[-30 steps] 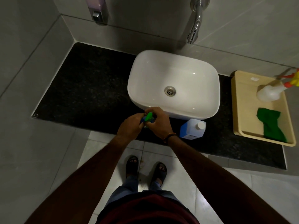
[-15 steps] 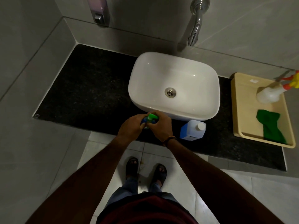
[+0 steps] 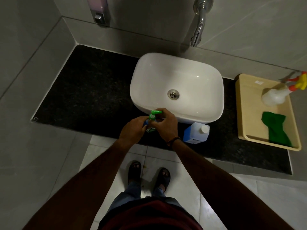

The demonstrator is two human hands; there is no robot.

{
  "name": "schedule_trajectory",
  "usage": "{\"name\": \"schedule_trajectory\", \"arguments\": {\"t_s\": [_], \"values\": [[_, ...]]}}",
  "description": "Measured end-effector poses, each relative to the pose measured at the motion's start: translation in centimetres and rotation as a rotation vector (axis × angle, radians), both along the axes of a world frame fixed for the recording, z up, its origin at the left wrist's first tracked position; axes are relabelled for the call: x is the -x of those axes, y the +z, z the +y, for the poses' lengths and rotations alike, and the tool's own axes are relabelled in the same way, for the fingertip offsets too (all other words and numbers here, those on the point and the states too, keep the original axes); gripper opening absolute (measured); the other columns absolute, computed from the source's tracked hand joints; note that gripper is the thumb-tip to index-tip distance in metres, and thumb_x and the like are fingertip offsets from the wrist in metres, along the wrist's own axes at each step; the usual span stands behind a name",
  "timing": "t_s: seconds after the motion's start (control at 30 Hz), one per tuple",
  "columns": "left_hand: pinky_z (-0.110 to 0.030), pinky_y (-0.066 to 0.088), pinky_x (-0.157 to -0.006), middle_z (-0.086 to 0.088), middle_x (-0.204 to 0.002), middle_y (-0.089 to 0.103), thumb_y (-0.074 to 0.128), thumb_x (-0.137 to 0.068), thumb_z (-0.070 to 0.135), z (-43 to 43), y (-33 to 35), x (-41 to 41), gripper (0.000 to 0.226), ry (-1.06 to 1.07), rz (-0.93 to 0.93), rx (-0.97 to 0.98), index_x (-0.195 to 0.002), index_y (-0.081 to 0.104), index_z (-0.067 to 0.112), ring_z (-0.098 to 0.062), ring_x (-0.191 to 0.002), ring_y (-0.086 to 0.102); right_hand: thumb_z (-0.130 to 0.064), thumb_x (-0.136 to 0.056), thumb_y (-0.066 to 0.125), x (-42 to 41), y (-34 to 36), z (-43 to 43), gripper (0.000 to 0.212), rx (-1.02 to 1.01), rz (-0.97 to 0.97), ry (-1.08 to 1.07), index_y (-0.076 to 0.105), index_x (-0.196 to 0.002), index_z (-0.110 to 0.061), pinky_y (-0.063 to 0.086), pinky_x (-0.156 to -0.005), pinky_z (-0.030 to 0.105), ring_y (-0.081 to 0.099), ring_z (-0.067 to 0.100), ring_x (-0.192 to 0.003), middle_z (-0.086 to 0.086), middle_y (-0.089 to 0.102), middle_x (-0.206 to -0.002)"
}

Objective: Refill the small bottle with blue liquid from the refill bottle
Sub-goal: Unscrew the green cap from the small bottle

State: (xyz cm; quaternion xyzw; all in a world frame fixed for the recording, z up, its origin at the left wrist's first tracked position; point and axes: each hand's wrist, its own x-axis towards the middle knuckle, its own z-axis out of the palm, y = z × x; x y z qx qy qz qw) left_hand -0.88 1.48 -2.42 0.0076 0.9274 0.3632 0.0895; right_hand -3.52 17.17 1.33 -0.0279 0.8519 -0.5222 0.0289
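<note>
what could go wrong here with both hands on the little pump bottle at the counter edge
1. The small bottle is held near the counter's front edge; if the green pump comes free suddenly, it may tip and spill onto the floor.
2. The refill bottle stands right beside the right hand, also near the edge; a stray wrist could knock it off.

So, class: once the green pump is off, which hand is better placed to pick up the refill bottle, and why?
Right hand: the refill bottle stands just beside it, while the left hand grips the small bottle.
</note>
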Motion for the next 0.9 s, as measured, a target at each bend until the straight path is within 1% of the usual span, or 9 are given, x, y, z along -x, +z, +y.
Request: {"name": "schedule_trajectory", "arguments": {"t_s": [0.07,0.13,0.27,0.4,0.47,0.57,0.67,0.77,0.9], "values": [[-0.035,0.056,-0.076,0.009,-0.111,0.068,0.055,-0.092,0.049,-0.1,0.0,0.0,0.024,-0.017,0.010,0.008,-0.114,0.058,0.039,-0.013,-0.095,0.066,-0.014,-0.069,0.087,0.5,0.6,-0.1,0.036,0.037,0.022,-0.013,0.073,-0.102,-0.012,0.061,-0.079,0.024,0.072,0.004,-0.083,-0.004,0.075,-0.092],[-0.032,0.054,-0.077,0.006,-0.115,0.068,0.056,-0.091,0.056,-0.1,-0.1,0.1,0.036,-0.030,0.015,0.013,-0.120,0.059,0.034,-0.013,-0.098,0.065,-0.016,-0.070,0.088,1.1,1.5,-0.1,0.037,0.062,0.037,-0.031,0.075,-0.105,-0.009,0.060,-0.080,0.023,0.073,0.004,-0.082,-0.001,0.077,-0.093],[-0.033,0.052,-0.092,0.005,-0.128,0.066,0.065,-0.093,0.036,-0.2,-0.4,0.0,0.041,-0.007,0.004,0.003,-0.132,0.058,0.028,-0.015,-0.112,0.064,-0.019,-0.073,0.088,2.3,3.9,0.6,0.040,0.128,0.028,-0.077,0.074,-0.108,-0.007,0.059,-0.079,0.020,0.073,0.005,-0.083,-0.003,0.076,-0.094],[-0.034,0.050,-0.099,0.002,-0.132,0.065,0.066,-0.093,0.032,0.0,-0.5,0.1,0.044,-0.003,-0.002,0.002,-0.136,0.058,0.023,-0.016,-0.117,0.062,-0.019,-0.074,0.087,3.8,6.4,2.4,0.040,0.154,0.061,-0.097,0.074,-0.109,-0.004,0.059,-0.083,0.022,0.074,0.009,-0.087,0.003,0.077,-0.100],[-0.033,0.048,-0.099,0.001,-0.133,0.065,0.067,-0.093,0.032,-0.1,-0.5,0.2,0.045,0.003,0.000,0.008,-0.136,0.058,0.022,-0.016,-0.118,0.061,-0.020,-0.072,0.088,4.3,6.8,3.5,0.038,0.086,0.075,-0.068,0.077,-0.106,-0.007,0.057,-0.081,0.017,0.073,0.004,-0.083,0.000,0.077,-0.095],[-0.036,0.050,-0.100,0.000,-0.132,0.065,0.068,-0.092,0.031,-0.1,-0.5,0.2,0.045,0.006,-0.004,0.007,-0.135,0.059,0.022,-0.017,-0.117,0.062,-0.021,-0.071,0.087,3.9,5.8,4.8,0.031,-0.166,0.032,0.033,0.079,-0.101,-0.015,0.054,-0.080,0.011,0.070,-0.002,-0.077,-0.002,0.078,-0.090],[-0.039,0.051,-0.100,0.000,-0.131,0.066,0.070,-0.091,0.032,-0.1,-0.6,0.1,0.046,0.006,0.012,0.004,-0.134,0.060,0.022,-0.019,-0.116,0.063,-0.018,-0.073,0.085,2.2,3.0,5.5,0.028,-0.342,-0.042,0.167,0.080,-0.100,-0.012,0.057,-0.083,0.024,0.070,0.007,-0.080,0.004,0.078,-0.094],[-0.040,0.051,-0.100,0.001,-0.132,0.065,0.068,-0.091,0.034,-0.3,-0.7,0.1,0.046,-0.002,0.018,0.005,-0.135,0.059,0.023,-0.020,-0.117,0.062,-0.015,-0.072,0.084,0.8,-0.2,5.4,0.030,-0.385,-0.151,0.211,0.079,-0.100,-0.008,0.057,-0.085,0.033,0.069,0.013,-0.085,0.008,0.077,-0.100],[-0.039,0.051,-0.100,0.003,-0.133,0.065,0.067,-0.091,0.036,-0.3,-0.8,0.1,0.046,0.006,0.023,0.009,-0.135,0.058,0.026,-0.018,-0.118,0.062,-0.018,-0.071,0.086,0.9,-3.2,4.7,0.035,-0.432,-0.296,0.133,0.078,-0.102,-0.006,0.056,-0.090,0.031,0.071,0.021,-0.092,0.010,0.076,-0.103]]}}
